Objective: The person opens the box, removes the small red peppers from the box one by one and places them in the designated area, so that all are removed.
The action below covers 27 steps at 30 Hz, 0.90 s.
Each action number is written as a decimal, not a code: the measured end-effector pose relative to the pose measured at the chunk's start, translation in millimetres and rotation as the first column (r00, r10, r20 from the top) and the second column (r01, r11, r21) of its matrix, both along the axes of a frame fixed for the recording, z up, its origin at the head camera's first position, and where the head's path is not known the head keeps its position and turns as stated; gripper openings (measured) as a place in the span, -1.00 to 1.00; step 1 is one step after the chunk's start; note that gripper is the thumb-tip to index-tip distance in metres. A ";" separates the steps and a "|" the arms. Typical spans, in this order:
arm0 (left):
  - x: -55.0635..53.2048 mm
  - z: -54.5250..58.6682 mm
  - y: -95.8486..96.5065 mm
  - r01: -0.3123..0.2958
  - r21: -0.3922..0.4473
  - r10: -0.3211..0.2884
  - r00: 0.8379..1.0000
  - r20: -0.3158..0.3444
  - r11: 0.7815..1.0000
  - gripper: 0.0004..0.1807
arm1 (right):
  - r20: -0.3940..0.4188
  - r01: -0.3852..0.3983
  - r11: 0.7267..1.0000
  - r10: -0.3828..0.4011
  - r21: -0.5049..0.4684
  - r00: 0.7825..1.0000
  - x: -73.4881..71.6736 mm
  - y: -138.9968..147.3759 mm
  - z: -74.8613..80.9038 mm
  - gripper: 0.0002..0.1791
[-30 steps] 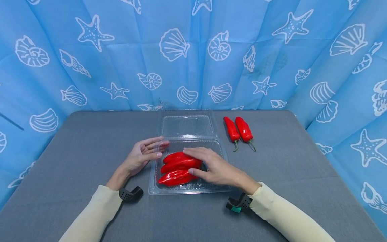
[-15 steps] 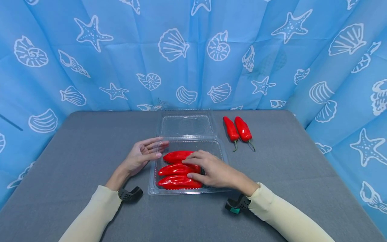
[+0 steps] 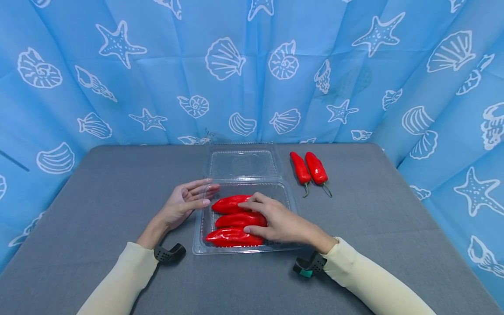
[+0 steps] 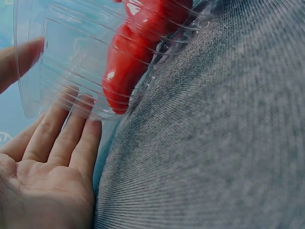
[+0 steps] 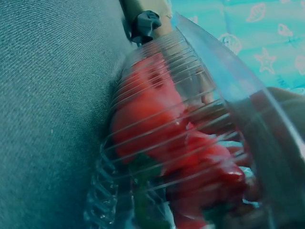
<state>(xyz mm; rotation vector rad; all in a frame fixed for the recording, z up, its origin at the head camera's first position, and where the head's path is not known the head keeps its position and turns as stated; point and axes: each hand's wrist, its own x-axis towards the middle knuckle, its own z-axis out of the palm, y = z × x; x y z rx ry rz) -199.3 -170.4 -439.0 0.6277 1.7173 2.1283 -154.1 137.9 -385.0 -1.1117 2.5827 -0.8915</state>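
Note:
Three red chili peppers lie side by side in a clear plastic clamshell container (image 3: 246, 250): a far one (image 3: 228, 204), a middle one (image 3: 240, 219) and a near one (image 3: 232, 237). Their right ends are partly hidden by my right hand (image 3: 275, 221), whose thumb and curved fingers span the middle pepper and hold it. Green stems (image 5: 143, 181) show through the ribbed wall in the right wrist view. At the container's left side, my left hand (image 3: 185, 201) rests with straight fingers (image 4: 57, 129) against the clear wall, thumb near the rim.
Two more red peppers, one left (image 3: 300, 168) and one right (image 3: 316, 168), lie on the grey tabletop (image 3: 130, 188) right of the container's lid (image 3: 244, 164), which is folded back flat. A blue seashell-print curtain (image 3: 173, 65) hangs behind and beside the table.
The peppers have been spread apart inside the container. In the last half second my right hand has shifted the middle pepper to the right. My left hand has stayed in place.

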 end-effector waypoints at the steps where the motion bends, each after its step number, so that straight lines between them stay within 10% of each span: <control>1: 0.1 0.2 0.1 -0.001 -0.001 0.001 1.000 0.001 1.000 -0.26 | 0.006 0.004 1.000 -0.004 0.002 1.000 -0.2 0.1 0.2 -0.34; 27: 0.1 1.1 1.0 0.005 0.014 -0.005 1.000 0.004 1.000 -0.24 | 0.015 0.038 0.955 -0.035 -0.295 0.999 -5.4 14.6 19.2 -0.39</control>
